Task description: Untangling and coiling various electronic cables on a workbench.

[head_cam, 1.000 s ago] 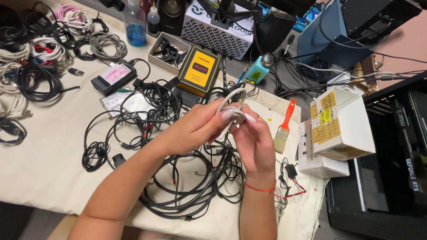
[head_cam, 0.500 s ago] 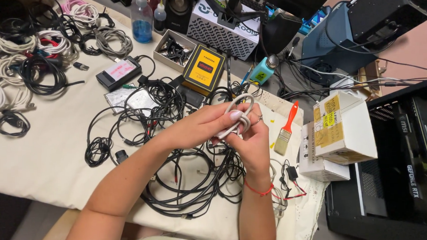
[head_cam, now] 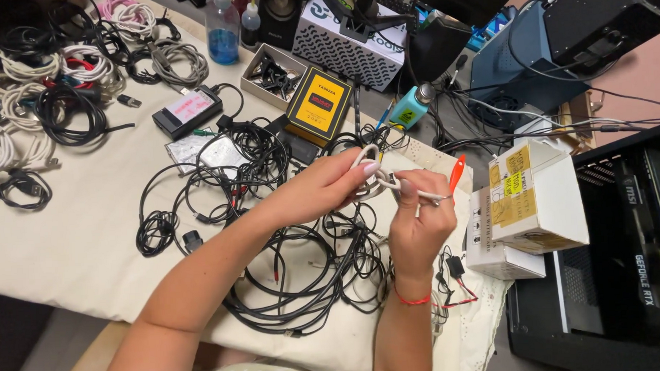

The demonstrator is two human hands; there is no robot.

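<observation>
Fingers (head_cam: 364, 167) of the left hand (head_cam: 323, 189) curl shut around a small coil of white cable (head_cam: 374, 178), pinning its loops so they cannot spring apart. Just right of it, the right hand (head_cam: 413, 219) pinches the cable's loose end between thumb and fingertips, held taut and close, apparently to keep the winding tight. So the coil sits between both hands, raised above a tangle of black cables (head_cam: 289, 260) on the cloth-covered surface (head_cam: 68, 238). Farther right stand white cardboard boxes (head_cam: 535, 200).
</observation>
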